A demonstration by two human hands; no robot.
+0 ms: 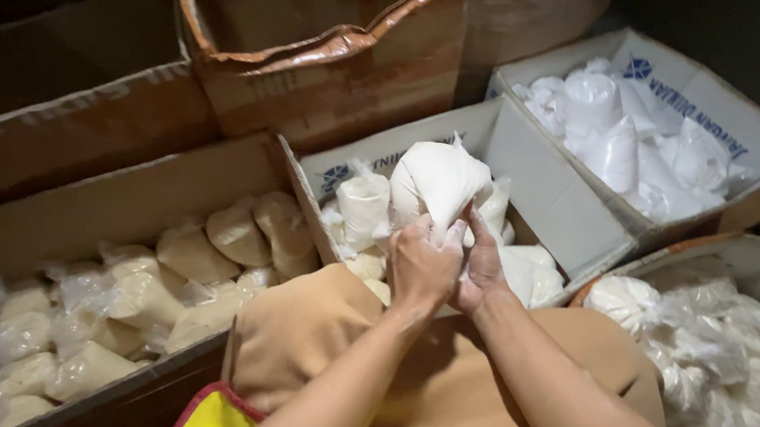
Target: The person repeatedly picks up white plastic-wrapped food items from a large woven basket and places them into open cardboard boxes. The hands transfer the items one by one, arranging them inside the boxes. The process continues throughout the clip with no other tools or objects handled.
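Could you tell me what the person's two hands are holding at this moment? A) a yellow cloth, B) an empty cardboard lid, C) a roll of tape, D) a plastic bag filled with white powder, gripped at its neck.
D: the left hand and the right hand both clasp the neck of a powder-filled plastic bag, held above the open white carton.

You are hemmed in by open cardboard boxes [318, 89] on all sides; dim light, with deep shadow from 10 to 2 o'clock.
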